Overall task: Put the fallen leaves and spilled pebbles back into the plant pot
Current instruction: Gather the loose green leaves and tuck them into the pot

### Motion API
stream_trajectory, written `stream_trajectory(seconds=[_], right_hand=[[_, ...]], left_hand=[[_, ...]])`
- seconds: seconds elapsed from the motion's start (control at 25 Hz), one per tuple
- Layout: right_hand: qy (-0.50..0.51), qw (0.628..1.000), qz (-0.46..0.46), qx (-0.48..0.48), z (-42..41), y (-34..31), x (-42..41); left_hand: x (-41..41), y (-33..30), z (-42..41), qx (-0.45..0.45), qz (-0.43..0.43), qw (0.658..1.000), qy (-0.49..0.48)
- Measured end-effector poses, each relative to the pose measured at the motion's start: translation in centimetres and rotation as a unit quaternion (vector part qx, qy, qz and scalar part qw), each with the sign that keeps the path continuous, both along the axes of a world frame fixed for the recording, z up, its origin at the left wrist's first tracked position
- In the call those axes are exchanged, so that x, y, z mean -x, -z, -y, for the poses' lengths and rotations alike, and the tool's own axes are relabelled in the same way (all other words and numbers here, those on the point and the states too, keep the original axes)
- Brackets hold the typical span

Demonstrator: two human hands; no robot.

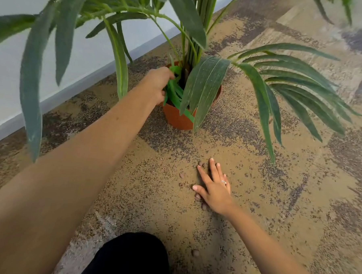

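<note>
A terracotta plant pot (178,120) stands on the carpet with a tall palm-like plant (201,85) growing from it. My left hand (157,84) reaches to the pot's left rim and is closed on a bunch of bright green fallen leaves (175,92), which lie partly inside the pot and hang over its front edge. My right hand (214,185) rests flat on the carpet in front of the pot, fingers spread. Small brown pebbles (200,163) lie scattered around its fingertips, thumb and wrist. One more pebble (195,252) lies nearer to me.
A white wall with a skirting board (78,81) runs along the left behind the pot. Long drooping fronds (293,90) hang over the carpet to the right and left of the pot. My dark-clad knee (131,258) is at the bottom.
</note>
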State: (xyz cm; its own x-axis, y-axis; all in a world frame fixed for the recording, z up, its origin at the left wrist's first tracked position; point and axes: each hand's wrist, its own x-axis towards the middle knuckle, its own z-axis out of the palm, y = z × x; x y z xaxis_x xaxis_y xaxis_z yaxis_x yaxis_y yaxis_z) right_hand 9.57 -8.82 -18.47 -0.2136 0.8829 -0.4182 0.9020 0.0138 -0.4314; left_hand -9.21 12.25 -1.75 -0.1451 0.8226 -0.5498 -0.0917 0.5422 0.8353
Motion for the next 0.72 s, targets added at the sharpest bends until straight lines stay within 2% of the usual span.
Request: stream_trajectory(seconds=[0.08, 0.2, 0.28, 0.4, 0.44, 0.52, 0.64, 0.72], right_hand=[[0.037, 0.997, -0.056, -0.025, -0.1, -0.1, -0.3], [0.117, 0.976, -0.143, -0.115, 0.1, -0.9, -1.3], [0.136, 0.966, -0.147, -0.165, 0.6, -1.2, -1.7], [0.063, 0.977, -0.104, -0.174, 1.7, -0.6, -1.8], [0.020, 0.981, -0.073, -0.179, 2.0, 0.0, -1.7], [-0.042, 0.981, -0.003, -0.191, 3.0, 1.1, -1.6], [-0.038, 0.980, 0.054, -0.188, 4.2, 1.6, -1.6], [-0.017, 0.977, 0.070, -0.203, 5.0, 1.7, -1.8]], left_hand=[[0.7, 0.0, 0.9, -0.019, -0.049, 0.998, 0.018], [1.8, 0.1, 2.5, -0.083, -0.242, 0.966, 0.033], [2.0, 0.3, 4.6, -0.144, -0.316, 0.938, 0.018], [1.0, 1.7, 10.3, -0.264, -0.357, 0.896, -0.001], [0.6, 2.9, 12.2, -0.295, -0.374, 0.878, 0.037], [0.1, 6.2, 15.5, -0.293, -0.411, 0.841, 0.192], [0.1, 11.5, 18.0, -0.252, -0.440, 0.734, 0.452], [0.3, 14.1, 18.7, -0.249, -0.445, 0.678, 0.529]])
